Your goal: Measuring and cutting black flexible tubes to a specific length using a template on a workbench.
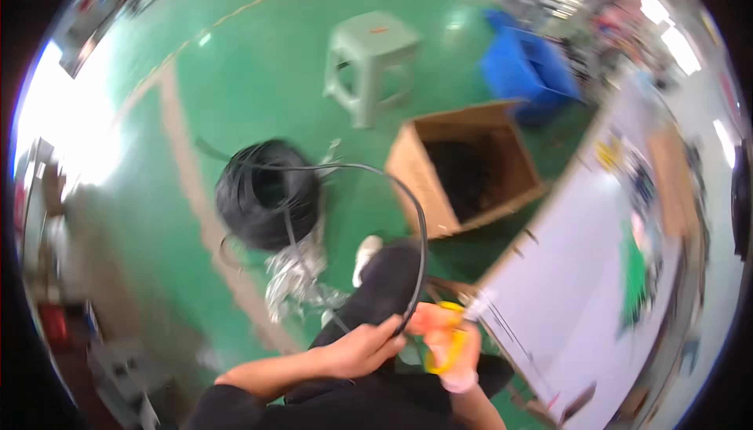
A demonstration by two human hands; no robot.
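Note:
A thick black cable (424,249) arches up from my left hand (365,349) and runs back to a large black cable coil (263,214) on the floor to the left. My left fingers are closed round the cable in front of my lap. Close beside it, my right hand (466,358) grips yellow-handled scissors (445,362). Their blades are blurred, so I cannot tell whether they touch anything. Crumpled clear plastic wrap (294,282) lies against the near side of the coil.
Beyond my knees stands an open cardboard box (423,183) with dark contents. A pale plastic stool (375,38) and a blue bin (522,65) are farther back. To my right is a white-topped table (565,296), with green strands (634,277) and small parts on it.

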